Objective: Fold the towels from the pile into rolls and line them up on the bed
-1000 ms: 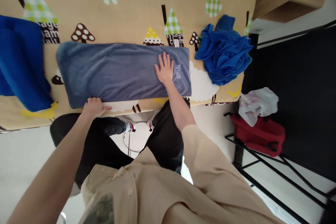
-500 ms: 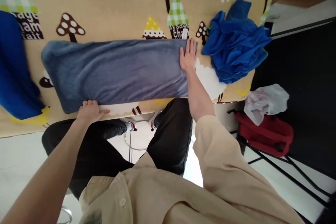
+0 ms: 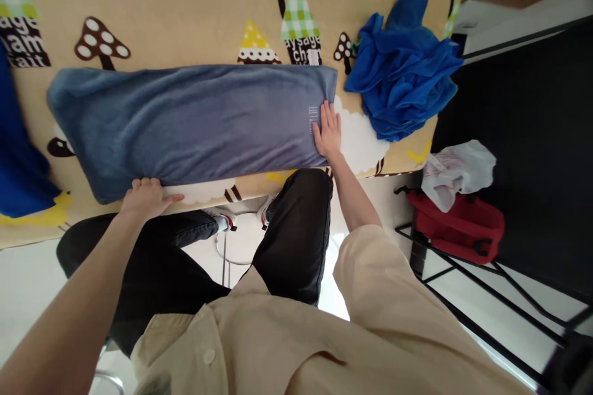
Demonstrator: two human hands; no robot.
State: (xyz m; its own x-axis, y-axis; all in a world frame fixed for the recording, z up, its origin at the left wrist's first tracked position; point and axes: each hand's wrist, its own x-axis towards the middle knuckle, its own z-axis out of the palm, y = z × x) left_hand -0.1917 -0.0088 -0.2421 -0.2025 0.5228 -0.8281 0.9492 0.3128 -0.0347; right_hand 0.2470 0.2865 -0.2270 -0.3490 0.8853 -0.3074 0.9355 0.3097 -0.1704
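A grey-blue towel [image 3: 199, 123] lies folded into a long strip across the patterned cloth, slightly rippled on its left half. Small pale lettering and a white tag show at its right end. My right hand [image 3: 330, 131] rests flat on that end, fingers stretched out beside the lettering. At the near edge, towards the left, my left hand [image 3: 144, 196] touches the towel with bent fingers, its thumb sticking out to the right. Neither hand is gripping anything that I can see.
A crumpled blue cloth [image 3: 403, 74] sits to the right on the tan patterned tablecloth [image 3: 194, 6]. Another blue cloth [image 3: 23, 160] lies at the left edge. Beyond the table's right side are a white plastic bag [image 3: 458, 170] and a red bag [image 3: 456, 228].
My right hand has slid toward me along the towel's right end, uncovering the far corner and the lettering. My left hand stays at the near edge. The view has shifted slightly right.
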